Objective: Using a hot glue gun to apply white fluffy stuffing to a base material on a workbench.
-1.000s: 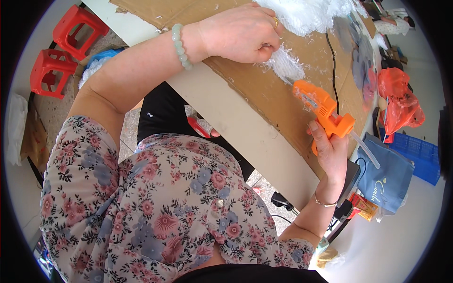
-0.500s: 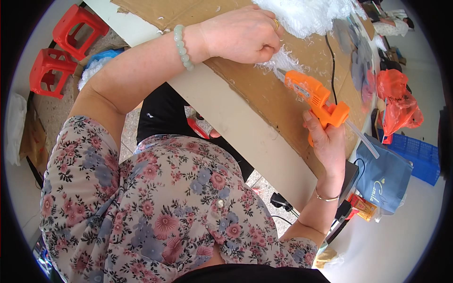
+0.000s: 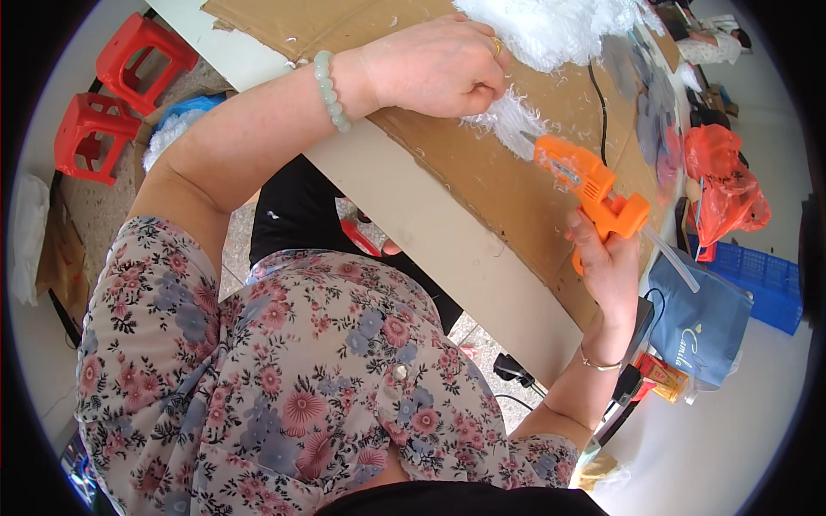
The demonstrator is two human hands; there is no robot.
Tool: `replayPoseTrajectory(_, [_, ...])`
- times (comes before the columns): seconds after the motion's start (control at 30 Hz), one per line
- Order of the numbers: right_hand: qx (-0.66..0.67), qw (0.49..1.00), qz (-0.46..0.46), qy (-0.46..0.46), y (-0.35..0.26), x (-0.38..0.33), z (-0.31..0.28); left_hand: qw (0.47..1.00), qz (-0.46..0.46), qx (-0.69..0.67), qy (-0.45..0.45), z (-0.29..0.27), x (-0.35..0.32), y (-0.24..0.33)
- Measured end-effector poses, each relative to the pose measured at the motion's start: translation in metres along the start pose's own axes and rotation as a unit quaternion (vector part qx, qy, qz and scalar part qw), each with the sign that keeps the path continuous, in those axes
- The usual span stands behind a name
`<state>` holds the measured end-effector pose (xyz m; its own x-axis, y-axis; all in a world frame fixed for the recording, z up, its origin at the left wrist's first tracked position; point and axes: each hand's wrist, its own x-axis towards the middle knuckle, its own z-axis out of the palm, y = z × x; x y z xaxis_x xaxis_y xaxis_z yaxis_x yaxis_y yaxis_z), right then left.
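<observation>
An orange hot glue gun (image 3: 575, 168) is held by my right hand (image 3: 614, 273), its fingers wrapped round the grip. A clear glue stick (image 3: 675, 260) juts from its back end. The nozzle points up and left, close beside a white fluffy piece (image 3: 516, 127). My left hand (image 3: 439, 70) is closed over the cardboard, and the fluffy piece comes out from under its curled fingers. The fingertips themselves are hidden. Just beyond lies a larger heap of white fluffy material (image 3: 555, 30).
Cardboard (image 3: 482, 193) covers much of the white table (image 3: 413, 211). A black cord (image 3: 600, 112) crosses it. On the right are a red plastic bag (image 3: 723, 185), a blue basket (image 3: 757, 284) and a blue bag (image 3: 701, 318). Red stools (image 3: 142, 64) stand at left.
My right hand has drawn the glue gun slightly right and down, so its nozzle sits farther from my left hand. The left hand has shifted slightly left, showing more of the fluffy piece.
</observation>
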<state>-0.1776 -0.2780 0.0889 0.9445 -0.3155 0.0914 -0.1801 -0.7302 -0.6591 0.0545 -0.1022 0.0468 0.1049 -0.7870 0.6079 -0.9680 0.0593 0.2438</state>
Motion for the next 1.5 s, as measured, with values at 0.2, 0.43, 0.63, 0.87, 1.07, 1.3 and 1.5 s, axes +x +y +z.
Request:
replayPoseTrajectory(0.2, [0.229, 0.97, 0.046, 0.068, -0.002, 0.002, -0.01, 1.0, -0.008, 0.008, -0.027, 0.008, 0.001, -0.012])
replayPoseTrajectory(0.43, [0.448, 0.883, 0.085, 0.107, 0.014, 0.022, 0.007, 1.0, 0.017, 0.002, 0.009, 0.015, 0.003, -0.011])
replayPoseTrajectory(0.63, [0.482, 0.863, 0.109, 0.107, 0.005, 0.053, 0.02, 0.999, 0.03, 0.027, -0.006, 0.014, 0.005, -0.002])
replayPoseTrajectory(0.87, [0.454, 0.885, 0.064, 0.077, -0.008, 0.093, 0.024, 0.999, 0.023, 0.042, -0.024, 0.022, 0.007, -0.012])
replayPoseTrajectory(1.07, [0.464, 0.88, 0.06, 0.083, 0.011, 0.09, 0.03, 0.963, -0.179, -0.193, -0.059, 0.019, 0.003, -0.024])
replayPoseTrajectory(1.3, [0.469, 0.871, 0.076, 0.125, 0.024, 0.092, 0.025, 0.952, -0.261, -0.158, 0.001, 0.013, 0.013, -0.026])
replayPoseTrajectory(1.5, [0.467, 0.873, 0.08, 0.114, 0.022, 0.097, 0.02, 0.974, -0.19, -0.126, 0.019, 0.024, 0.009, -0.026])
